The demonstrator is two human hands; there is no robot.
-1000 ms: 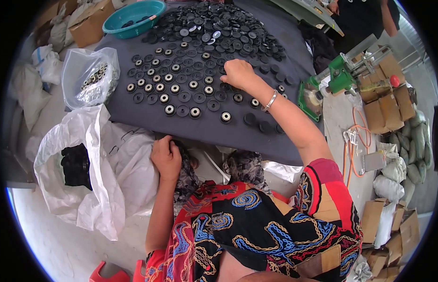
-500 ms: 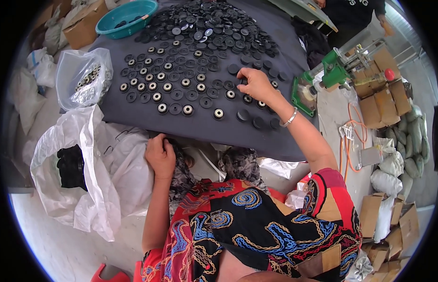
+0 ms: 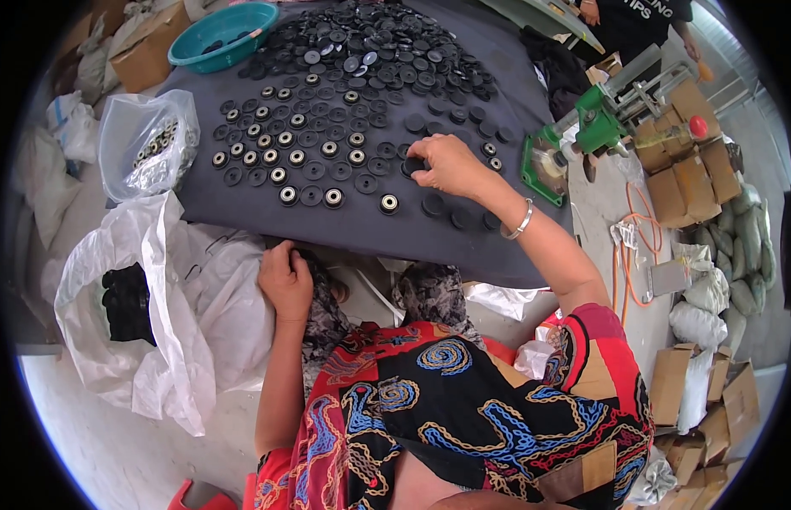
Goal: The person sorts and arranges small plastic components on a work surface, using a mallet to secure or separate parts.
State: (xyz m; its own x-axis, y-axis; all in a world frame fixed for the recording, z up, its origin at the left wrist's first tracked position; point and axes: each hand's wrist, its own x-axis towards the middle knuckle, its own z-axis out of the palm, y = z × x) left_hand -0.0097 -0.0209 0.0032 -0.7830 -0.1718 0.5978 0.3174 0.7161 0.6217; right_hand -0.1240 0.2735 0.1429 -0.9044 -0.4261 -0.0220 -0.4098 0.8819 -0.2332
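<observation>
My right hand [image 3: 451, 164] reaches over the dark cloth-covered table [image 3: 259, 219]. Its thumb and fingers pinch a black round cap [image 3: 412, 167], at a spot among rows of black plastic discs. Many of those discs carry a shiny metal bearing, such as the near bearing [image 3: 389, 203]. Other plain black caps [image 3: 433, 204] lie just below and beyond this hand. My left hand [image 3: 285, 282] is closed at the table's near edge; whether its curled fingers hold anything is hidden.
A heap of black discs [image 3: 361, 51] covers the far side. Left stand a teal basin [image 3: 221, 38], a clear bag of bearings [image 3: 149, 149] and a white sack [image 3: 170, 340]. A green hand press [image 3: 595, 127] stands at the right. Another person [image 3: 638, 30] is at the far right.
My right hand has come slightly left and nearer with the black cap, now over a spot where a bare bearing showed. My left hand stays at the edge.
</observation>
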